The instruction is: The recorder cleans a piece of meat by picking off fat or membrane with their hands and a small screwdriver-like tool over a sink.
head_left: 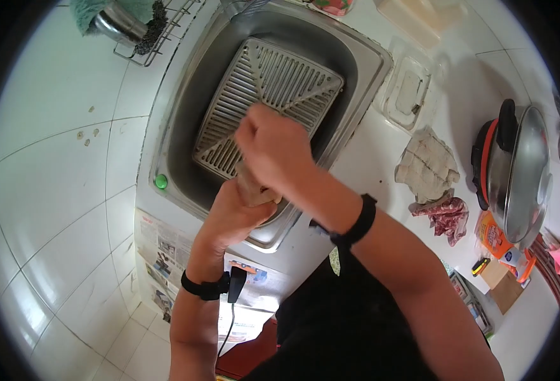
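Observation:
Both my hands are over the near part of a steel sink (155, 168), close together. My left hand (232, 214) is closed around a crumpled tan cloth (249, 185), with its thumb across the lower end. My right hand (275, 149), slightly blurred, makes a fist just above and beyond it, where the cloth runs up against its underside. The fingers of this right hand are partly hidden. Beneath the hands, a slotted metal drain rack (292, 75) sits tilted in the basin.
A green round knob (160, 181) is on the sink's left rim. On the right counter lie a clear soap dish (408, 92), a beige rag (427, 159) and a red patterned cloth (446, 219). Pan lids (526, 171) stand farther right. Tiled wall (51, 190) bounds the left side.

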